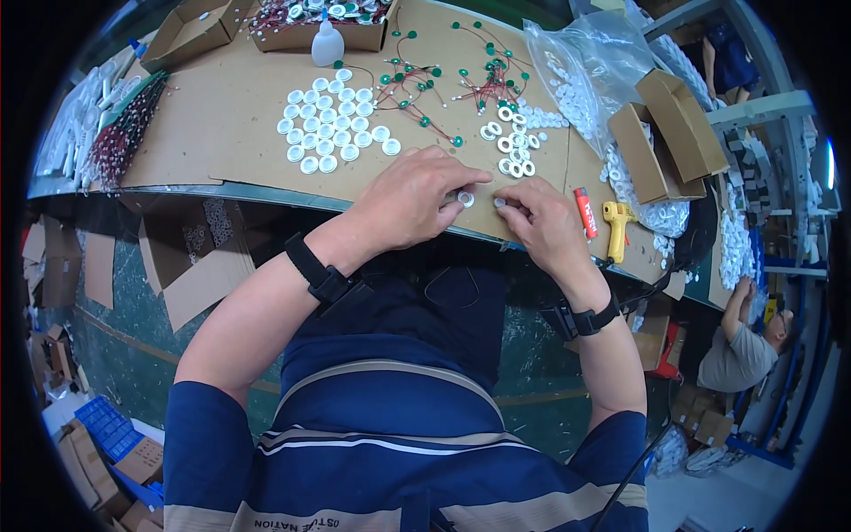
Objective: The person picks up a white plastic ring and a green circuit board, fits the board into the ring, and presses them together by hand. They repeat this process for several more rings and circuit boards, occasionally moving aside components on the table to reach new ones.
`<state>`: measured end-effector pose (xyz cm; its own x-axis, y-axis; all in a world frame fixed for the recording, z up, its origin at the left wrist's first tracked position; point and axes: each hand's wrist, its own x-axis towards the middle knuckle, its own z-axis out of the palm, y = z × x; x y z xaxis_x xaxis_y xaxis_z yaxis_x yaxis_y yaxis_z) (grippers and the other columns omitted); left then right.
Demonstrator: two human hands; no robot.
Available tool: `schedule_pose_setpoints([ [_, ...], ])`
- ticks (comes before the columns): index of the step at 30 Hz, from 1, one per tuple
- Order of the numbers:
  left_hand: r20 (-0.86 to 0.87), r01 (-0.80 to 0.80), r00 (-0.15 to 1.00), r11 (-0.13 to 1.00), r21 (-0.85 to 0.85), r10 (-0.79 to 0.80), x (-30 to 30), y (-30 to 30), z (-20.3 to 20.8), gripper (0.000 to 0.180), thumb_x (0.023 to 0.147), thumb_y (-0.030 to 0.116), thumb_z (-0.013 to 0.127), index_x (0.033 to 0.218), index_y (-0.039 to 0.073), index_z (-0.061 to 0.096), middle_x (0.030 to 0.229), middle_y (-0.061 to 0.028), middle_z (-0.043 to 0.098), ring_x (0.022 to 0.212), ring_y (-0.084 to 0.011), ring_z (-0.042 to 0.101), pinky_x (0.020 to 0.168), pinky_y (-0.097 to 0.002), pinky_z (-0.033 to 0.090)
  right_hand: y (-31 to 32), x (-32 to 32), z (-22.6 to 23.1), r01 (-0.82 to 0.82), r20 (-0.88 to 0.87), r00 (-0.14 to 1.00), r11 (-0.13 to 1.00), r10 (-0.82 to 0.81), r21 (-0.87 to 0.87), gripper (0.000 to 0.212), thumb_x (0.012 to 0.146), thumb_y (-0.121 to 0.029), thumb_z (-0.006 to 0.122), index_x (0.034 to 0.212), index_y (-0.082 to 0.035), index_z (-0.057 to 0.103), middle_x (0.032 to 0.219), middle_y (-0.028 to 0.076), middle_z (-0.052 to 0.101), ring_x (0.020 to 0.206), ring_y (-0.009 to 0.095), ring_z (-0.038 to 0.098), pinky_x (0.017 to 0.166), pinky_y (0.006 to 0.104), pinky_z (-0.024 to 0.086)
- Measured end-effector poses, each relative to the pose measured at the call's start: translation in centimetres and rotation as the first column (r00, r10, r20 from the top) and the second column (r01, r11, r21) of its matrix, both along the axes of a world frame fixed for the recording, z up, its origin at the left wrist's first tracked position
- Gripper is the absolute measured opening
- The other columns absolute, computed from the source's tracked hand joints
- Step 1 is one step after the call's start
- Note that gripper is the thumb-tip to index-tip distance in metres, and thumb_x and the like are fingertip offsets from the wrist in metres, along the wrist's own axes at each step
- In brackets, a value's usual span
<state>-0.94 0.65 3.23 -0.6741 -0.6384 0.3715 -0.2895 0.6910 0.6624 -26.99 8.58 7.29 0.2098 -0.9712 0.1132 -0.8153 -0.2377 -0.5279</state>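
My left hand (418,197) is at the front edge of the work table, its thumb and fingers closed on a small white ring (465,199). To its right, my right hand (547,222) pinches a small whitish round piece (500,203) between thumb and fingertips. The two pieces are apart. Beyond my left hand lie several white round caps (326,130) in a loose cluster. A group of white rings (517,152) lies just beyond my right hand. Green discs with thin red wires (417,84) are spread farther back.
Right of my right hand lie a red tube (585,213) and a yellow glue gun (617,229). Open cardboard boxes (651,151) and a plastic bag of white parts (576,89) stand beyond. A white squeeze bottle (327,44) is at the back. A person (745,355) works at far right.
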Motion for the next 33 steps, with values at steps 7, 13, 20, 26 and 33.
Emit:
schedule_pose_setpoints([
  [7, -0.019, -0.015, 1.000, 1.000, 0.023, 0.015, -0.1, 0.0, 0.1, 0.056, 0.095, 0.009, 0.085, 0.150, 0.014, 0.080, 0.114, -0.0091, 0.083, 0.112, -0.0326, 0.075, 0.110, -0.0470, 0.056, -0.9, 2.5, -0.5, -0.085, 0.090, 0.991, 0.990, 0.095, -0.113, 0.020, 0.100, -0.005, 0.086, 0.121, -0.003, 0.085, 0.106, 0.014, 0.078, 0.094, 0.032, 0.078, 0.085, 0.0411, 0.062],
  [13, 0.005, -0.027, 1.000, 0.999, 0.027, 0.027, -0.1, -0.1, 0.1, 0.059, 0.093, 0.010, 0.086, 0.152, 0.014, 0.079, 0.113, -0.0114, 0.081, 0.111, -0.0339, 0.075, 0.110, -0.0473, 0.057, -1.2, 3.1, -0.9, -0.135, 0.060, 0.988, 0.982, 0.144, -0.136, 0.020, 0.100, -0.004, 0.086, 0.119, -0.003, 0.085, 0.109, 0.014, 0.080, 0.099, 0.036, 0.079, 0.088, 0.0439, 0.063],
  [20, 0.022, -0.028, 0.999, 0.999, 0.028, 0.027, 0.0, -0.1, 0.4, 0.060, 0.093, 0.010, 0.086, 0.153, 0.014, 0.078, 0.114, -0.0121, 0.081, 0.111, -0.0343, 0.075, 0.110, -0.0473, 0.057, -1.4, 3.2, -1.1, -0.138, 0.070, 0.986, 0.981, 0.149, -0.140, 0.018, 0.100, -0.005, 0.086, 0.118, -0.003, 0.085, 0.110, 0.014, 0.080, 0.101, 0.036, 0.080, 0.089, 0.0439, 0.063],
  [26, 0.005, -0.020, 1.000, 1.000, -0.007, 0.020, -0.1, 0.0, 0.3, 0.059, 0.093, 0.010, 0.086, 0.151, 0.013, 0.079, 0.117, -0.0118, 0.082, 0.113, -0.0340, 0.075, 0.110, -0.0468, 0.057, -1.4, 3.2, -1.0, -0.157, 0.048, 0.985, 0.976, 0.166, -0.151, 0.021, 0.100, -0.004, 0.085, 0.121, -0.004, 0.086, 0.111, 0.013, 0.080, 0.101, 0.035, 0.079, 0.089, 0.0444, 0.064],
  [33, 0.008, -0.026, 1.000, 1.000, 0.013, 0.026, -0.3, -0.2, 0.0, 0.058, 0.093, 0.011, 0.087, 0.150, 0.011, 0.079, 0.117, -0.0112, 0.082, 0.115, -0.0342, 0.075, 0.110, -0.0465, 0.057, -0.9, 3.3, -0.5, -0.245, -0.105, 0.968, 0.947, 0.227, -0.206, 0.027, 0.102, 0.001, 0.080, 0.127, -0.004, 0.087, 0.112, 0.013, 0.080, 0.102, 0.036, 0.079, 0.090, 0.0458, 0.064],
])
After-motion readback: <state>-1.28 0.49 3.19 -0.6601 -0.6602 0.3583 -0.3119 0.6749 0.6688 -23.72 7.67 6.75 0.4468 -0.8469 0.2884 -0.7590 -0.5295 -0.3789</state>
